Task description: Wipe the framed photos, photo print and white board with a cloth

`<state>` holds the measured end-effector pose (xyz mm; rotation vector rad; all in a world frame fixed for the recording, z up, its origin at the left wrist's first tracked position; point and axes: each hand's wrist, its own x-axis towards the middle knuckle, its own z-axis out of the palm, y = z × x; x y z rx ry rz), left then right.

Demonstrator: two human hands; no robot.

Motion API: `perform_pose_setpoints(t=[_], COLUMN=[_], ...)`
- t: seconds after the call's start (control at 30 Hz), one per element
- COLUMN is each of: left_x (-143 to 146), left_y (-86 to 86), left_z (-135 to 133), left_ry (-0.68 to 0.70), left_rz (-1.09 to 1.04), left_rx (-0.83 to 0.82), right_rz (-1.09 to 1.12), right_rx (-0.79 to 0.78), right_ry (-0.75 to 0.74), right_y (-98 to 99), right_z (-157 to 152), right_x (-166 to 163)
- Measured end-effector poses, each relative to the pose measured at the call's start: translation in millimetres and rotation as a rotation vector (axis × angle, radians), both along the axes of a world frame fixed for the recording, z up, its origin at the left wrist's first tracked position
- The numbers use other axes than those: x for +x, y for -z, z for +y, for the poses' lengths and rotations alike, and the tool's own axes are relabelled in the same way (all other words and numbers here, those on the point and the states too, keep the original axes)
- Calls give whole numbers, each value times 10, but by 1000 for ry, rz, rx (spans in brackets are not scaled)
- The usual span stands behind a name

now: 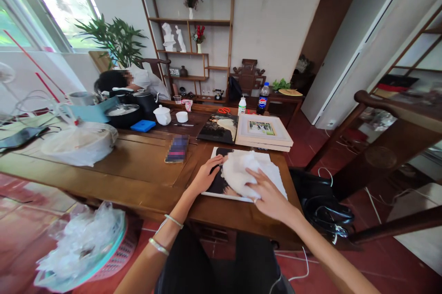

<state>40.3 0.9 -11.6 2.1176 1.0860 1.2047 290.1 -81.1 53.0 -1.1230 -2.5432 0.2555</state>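
Observation:
A flat picture panel with a black background and white edges lies near the front right of the wooden table. My left hand rests on its left side, fingers stretched out and holding nothing. Over the panel's middle and right spreads a bunched white cloth, soft and crumpled; it hides much of the image, and I cannot tell how much of the white is print. My right hand presses its fingers into this cloth. Just beyond are a dark picture panel and a cream framed picture.
A phone lies left of the panel. Behind stand a cola bottle, a small white bottle and a white teapot. A wrapped bundle sits left. A person leans at the far side. A bag-filled basket is below.

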Motion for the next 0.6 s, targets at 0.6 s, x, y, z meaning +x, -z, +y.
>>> perform_pose_setpoints(t=[0.6], left_x=[-9], left_y=[-32], left_z=[-16], left_ry=[5], left_rz=[19], left_rx=[-5], right_rz=[-13], right_rx=[91], right_ry=[107], right_y=[72], right_z=[620], right_x=[203])
